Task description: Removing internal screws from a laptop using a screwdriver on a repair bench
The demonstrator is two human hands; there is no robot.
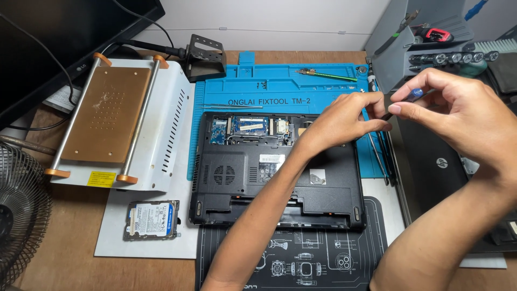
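Both hands are up over the right side of the laptop [277, 167], which lies upside down on the bench [70, 253], black underside showing and a long cover off along the top so the blue circuit boards show. The right hand [458, 110] pinches a small screwdriver [401, 104] with a blue grip between thumb and fingers, its dark shaft angled down to the left. The left hand [344, 119] comes in from below, fingers curled narrow, thumb and forefinger closed at the screwdriver's tip; whether something tiny sits between them cannot be told. The 2 hands nearly meet just above the laptop's upper right corner.

Under the laptop's top half lies a blue repair mat [269, 86], with tweezers [231, 106] on it just above the machine and a thin green-handled tool [326, 75] farther back. A black mat with white diagrams [296, 258] sits under the near edge. To the left stands a white heating plate [121, 118] with a copper-coloured top and orange knobs, and in front of it a bare hard drive [151, 219] rests on a white sheet. A black fan grille [19, 215] shows at the far left, a dark monitor [59, 37] at the back. On the right lies a second closed laptop [436, 172], and behind it a grey tool rack [425, 37].
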